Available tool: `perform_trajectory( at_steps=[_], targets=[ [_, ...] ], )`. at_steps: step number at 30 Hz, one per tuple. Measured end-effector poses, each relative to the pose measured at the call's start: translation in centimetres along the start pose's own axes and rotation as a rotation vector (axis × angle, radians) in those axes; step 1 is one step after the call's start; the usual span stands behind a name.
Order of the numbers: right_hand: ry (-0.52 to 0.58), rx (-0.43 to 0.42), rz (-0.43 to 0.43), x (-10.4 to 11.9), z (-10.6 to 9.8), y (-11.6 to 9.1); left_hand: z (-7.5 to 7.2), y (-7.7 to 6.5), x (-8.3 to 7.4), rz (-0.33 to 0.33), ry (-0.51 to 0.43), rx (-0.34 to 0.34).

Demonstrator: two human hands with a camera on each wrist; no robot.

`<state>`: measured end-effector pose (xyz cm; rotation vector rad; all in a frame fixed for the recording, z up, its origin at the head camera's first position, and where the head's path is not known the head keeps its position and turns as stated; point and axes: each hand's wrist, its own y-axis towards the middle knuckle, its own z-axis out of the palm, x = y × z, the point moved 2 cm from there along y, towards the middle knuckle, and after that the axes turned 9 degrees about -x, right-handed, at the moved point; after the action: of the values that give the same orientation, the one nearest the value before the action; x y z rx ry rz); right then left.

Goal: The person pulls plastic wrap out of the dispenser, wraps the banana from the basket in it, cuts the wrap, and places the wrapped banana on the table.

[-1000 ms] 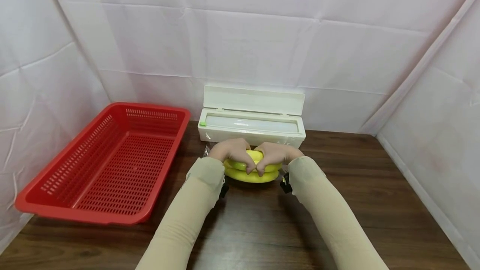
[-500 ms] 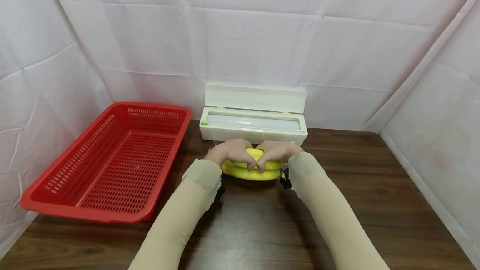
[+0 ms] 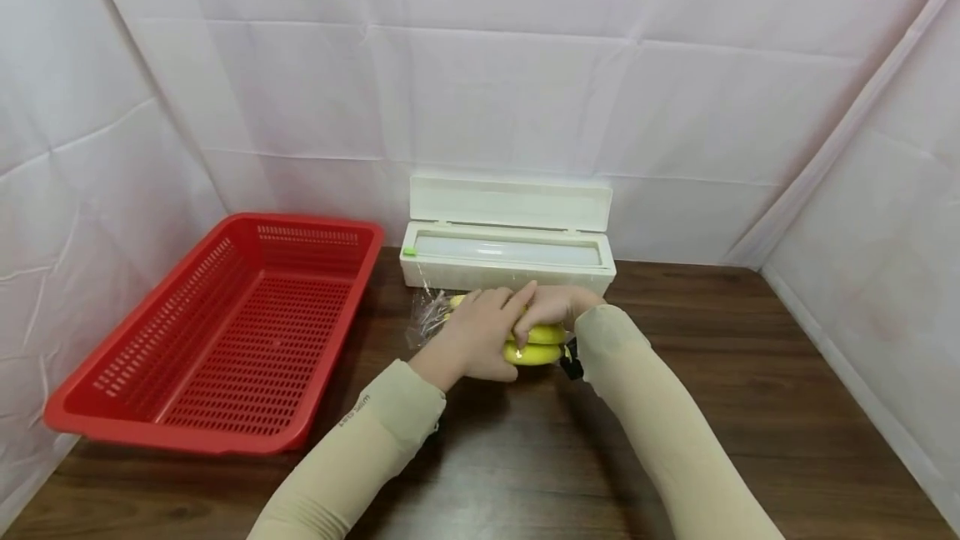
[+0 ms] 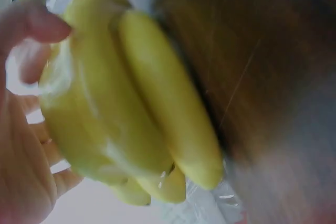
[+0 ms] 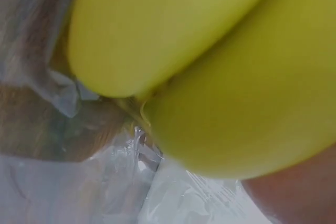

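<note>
i see bananas [image 3: 534, 353] near the back edge of the table [image 3: 750, 382], mostly covered in the head view: right hand [image 3: 549, 307] clamped on them, left hand [image 3: 477, 336] laid across, fingers extended. clear film [image 3: 426, 319] shows beside them, white box [image 3: 510, 277] just behind, red basket [image 3: 352, 307] near the left edge. only my left wrist view shows several tips [image 4: 207, 174].

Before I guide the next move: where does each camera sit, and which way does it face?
Head: on the person's head, facing forward and down at the left hand, right hand, white box and red basket; both sleeved forearms show.
Left wrist: on that wrist, facing the bananas; fingers show at left.
Right wrist: on that wrist, close against the bananas; skin shows lower right.
Shared: both wrist views show bananas and clear film.
</note>
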<state>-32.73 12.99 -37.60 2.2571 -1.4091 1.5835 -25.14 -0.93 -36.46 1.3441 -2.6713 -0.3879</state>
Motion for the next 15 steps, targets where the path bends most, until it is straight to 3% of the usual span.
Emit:
perform_trajectory(
  at_steps=[7,15],
  targets=[
    [0.007,0.029,-0.019,0.01,-0.38,0.23,0.61,-0.11,-0.70,0.050,0.235,-0.087],
    [0.032,-0.001,0.020,-0.22,-0.29,0.02,0.74,0.60,-0.09,0.002,0.171,-0.083]
  ],
)
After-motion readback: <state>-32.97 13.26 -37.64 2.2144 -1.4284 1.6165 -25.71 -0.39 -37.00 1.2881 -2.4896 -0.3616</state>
